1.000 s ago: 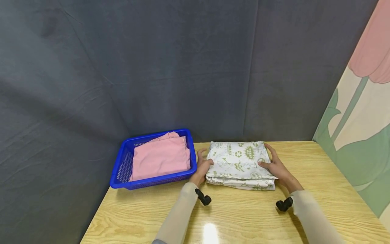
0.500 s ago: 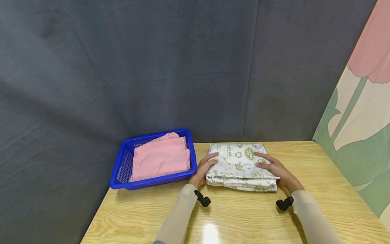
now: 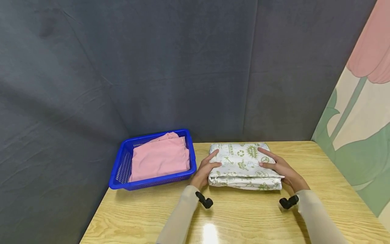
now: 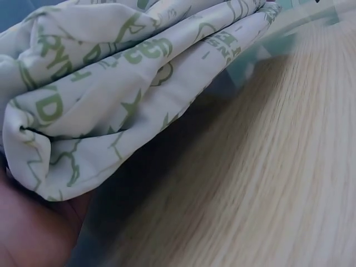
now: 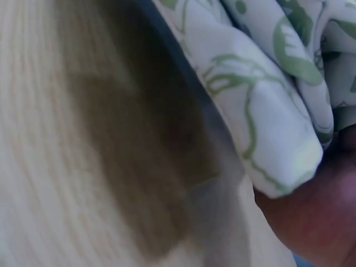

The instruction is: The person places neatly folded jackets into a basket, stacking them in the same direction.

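Between my two hands is a thick folded white cloth (image 3: 239, 166) with green printed words and drawings. My left hand (image 3: 204, 172) grips its left side, thumb and a finger showing on top. On the opposite side my right hand (image 3: 286, 171) holds it the same way; the other fingers of both hands are hidden at the sides and underneath. In the left wrist view the cloth's layered front edge (image 4: 111, 128) stands above the wood, with a dark shadow below. The right wrist view shows a rounded folded corner (image 5: 272, 150) against the palm, also over a shadow.
A blue plastic basket (image 3: 158, 181) with a folded pink cloth (image 3: 161, 157) inside stands left of my left hand, close to it. The wooden table (image 3: 243, 217) ends at a dark grey curtain (image 3: 195, 67) behind. A wall with painted flowers (image 3: 359, 142) borders the right.
My fingers have moved from the cloth's sides onto its top, and both hands now grip it. Over the last half second the cloth and hands have shifted slightly right. The basket stays put.
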The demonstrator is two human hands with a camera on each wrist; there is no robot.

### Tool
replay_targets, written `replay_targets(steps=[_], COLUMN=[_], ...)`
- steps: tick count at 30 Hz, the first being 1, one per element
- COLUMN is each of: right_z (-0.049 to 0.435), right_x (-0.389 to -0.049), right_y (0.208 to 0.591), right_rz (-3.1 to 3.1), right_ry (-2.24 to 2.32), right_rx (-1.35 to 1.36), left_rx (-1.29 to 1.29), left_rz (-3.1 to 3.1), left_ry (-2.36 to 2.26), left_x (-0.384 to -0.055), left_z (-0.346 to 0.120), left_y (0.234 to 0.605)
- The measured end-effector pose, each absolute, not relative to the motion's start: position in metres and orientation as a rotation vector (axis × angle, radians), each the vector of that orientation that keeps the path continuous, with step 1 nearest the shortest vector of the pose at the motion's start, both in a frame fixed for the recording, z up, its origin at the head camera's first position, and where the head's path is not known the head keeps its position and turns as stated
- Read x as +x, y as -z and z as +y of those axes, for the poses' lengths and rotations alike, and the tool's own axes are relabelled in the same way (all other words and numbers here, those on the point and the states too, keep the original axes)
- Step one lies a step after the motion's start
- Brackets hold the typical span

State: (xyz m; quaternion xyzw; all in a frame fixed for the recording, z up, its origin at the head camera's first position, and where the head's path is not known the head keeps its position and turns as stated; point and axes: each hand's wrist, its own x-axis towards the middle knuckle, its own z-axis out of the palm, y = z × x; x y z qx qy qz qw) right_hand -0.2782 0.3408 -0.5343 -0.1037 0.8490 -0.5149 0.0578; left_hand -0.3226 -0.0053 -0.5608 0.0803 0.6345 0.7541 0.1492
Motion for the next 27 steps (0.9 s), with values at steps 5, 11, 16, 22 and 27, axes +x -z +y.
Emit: replay_targets(steps=[5,11,16,22,27], right_z=[0.343,0.346,0.346,0.342,0.331], right_x=[-0.274,-0.27,-0.267,-0.268,-0.271], right_y=[0.522,0.505,0.491,0.471,0.455], right_rz=[2.515,2.514,2.525,2.578,2.573], right_ry=[1.655,1.708,1.74,1.723,1.724], right_rx=[-0.284,-0.288,-0.31,-0.356,-0.335], left_rx=[0.213,0.222,0.264,0.352,0.406], left_rz=[1.761,1.723,1.721,1.825,1.916], left_ry=[-2.205,-2.236,-2.25,-2.204,-2.148], left_x=[-0.319,-0.315,-0.311,-0.31,-0.312], left_z=[-0.001,0.003,0.002,-0.008,-0.022], left_y=[0.549,0.535,0.519,0.497,0.482])
